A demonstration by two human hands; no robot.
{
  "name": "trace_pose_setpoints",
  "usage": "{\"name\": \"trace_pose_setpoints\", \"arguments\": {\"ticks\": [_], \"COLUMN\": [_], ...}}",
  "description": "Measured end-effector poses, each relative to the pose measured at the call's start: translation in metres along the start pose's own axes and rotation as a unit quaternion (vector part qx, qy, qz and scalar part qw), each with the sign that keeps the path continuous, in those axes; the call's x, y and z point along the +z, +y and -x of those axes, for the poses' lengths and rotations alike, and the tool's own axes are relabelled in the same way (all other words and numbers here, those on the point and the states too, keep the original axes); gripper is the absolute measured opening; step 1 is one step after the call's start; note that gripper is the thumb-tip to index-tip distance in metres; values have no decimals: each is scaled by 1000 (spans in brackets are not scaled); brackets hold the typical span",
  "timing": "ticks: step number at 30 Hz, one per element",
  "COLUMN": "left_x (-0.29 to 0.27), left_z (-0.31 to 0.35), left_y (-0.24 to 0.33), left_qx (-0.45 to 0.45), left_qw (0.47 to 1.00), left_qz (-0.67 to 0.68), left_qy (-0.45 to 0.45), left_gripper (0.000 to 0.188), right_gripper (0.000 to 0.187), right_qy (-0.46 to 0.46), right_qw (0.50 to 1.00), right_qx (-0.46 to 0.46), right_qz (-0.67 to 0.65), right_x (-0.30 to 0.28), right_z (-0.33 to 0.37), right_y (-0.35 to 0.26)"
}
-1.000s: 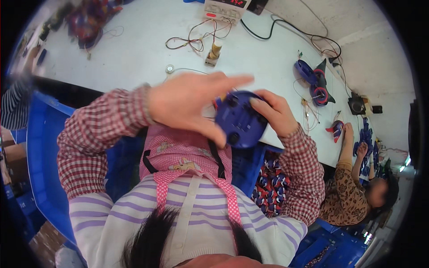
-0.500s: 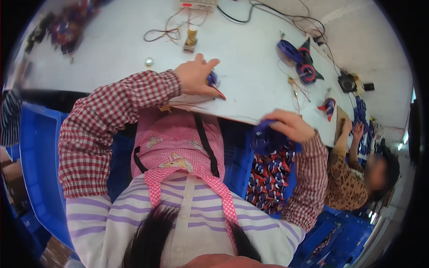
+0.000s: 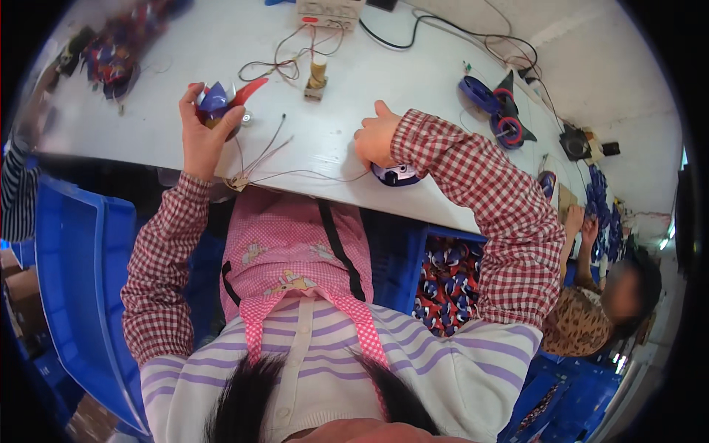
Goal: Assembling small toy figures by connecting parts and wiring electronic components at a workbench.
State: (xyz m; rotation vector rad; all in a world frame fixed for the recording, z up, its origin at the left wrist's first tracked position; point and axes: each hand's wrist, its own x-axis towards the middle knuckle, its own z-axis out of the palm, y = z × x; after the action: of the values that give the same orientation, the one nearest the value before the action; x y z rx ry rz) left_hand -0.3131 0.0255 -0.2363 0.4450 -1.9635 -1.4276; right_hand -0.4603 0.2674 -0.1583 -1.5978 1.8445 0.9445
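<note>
My left hand (image 3: 204, 136) is raised over the table's near left side, fingers and thumb pinching a small plastic shell (image 3: 214, 102) in blue, white and red with a pointed red tip. Near the table's front edge, my right hand (image 3: 375, 140) is bent over a round blue and white plastic part (image 3: 397, 174). The part juts out below the wrist; my fingertips are partly hidden. Thin wires (image 3: 295, 174) run along the edge between the hands, from a small brownish piece (image 3: 237, 181) to the round part. A small round metal piece (image 3: 247, 117) is beside my left hand.
A power supply box (image 3: 329, 13) with leads and a brass-coloured fixture (image 3: 315, 81) are at the back. Blue and black parts (image 3: 496, 103) are at right. A blue bin (image 3: 413, 273) holds several coloured pieces below the table; another blue bin (image 3: 81, 221) is left. A co-worker (image 3: 580, 310) sits at right.
My left hand has moved left and now lifts the red-tipped shell. My right hand has come from above the bin onto the table with the blue part. Wires now show along the front edge.
</note>
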Motion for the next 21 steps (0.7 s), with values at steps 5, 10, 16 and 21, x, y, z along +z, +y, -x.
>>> {"name": "trace_pose_setpoints", "arguments": {"ticks": [5,10,16,21], "left_x": [-6,-3,-12,-26], "left_z": [-18,-26,-13,-4], "left_y": [-34,-50,-48,-52], "left_qx": [35,53,51,-1], "left_qw": [981,975,985,991], "left_qz": [-173,-192,-151,-128], "left_qy": [77,98,69,41], "left_gripper": [75,73,83,93], "right_gripper": [14,19,39,40], "right_qy": [95,336,541,398], "right_qw": [991,937,730,529], "right_qx": [-49,-94,139,205], "right_qz": [80,-13,-393,-720], "right_x": [-14,10,92,122], "right_z": [-21,-14,29,16], "right_y": [-2,-2,6,4]}}
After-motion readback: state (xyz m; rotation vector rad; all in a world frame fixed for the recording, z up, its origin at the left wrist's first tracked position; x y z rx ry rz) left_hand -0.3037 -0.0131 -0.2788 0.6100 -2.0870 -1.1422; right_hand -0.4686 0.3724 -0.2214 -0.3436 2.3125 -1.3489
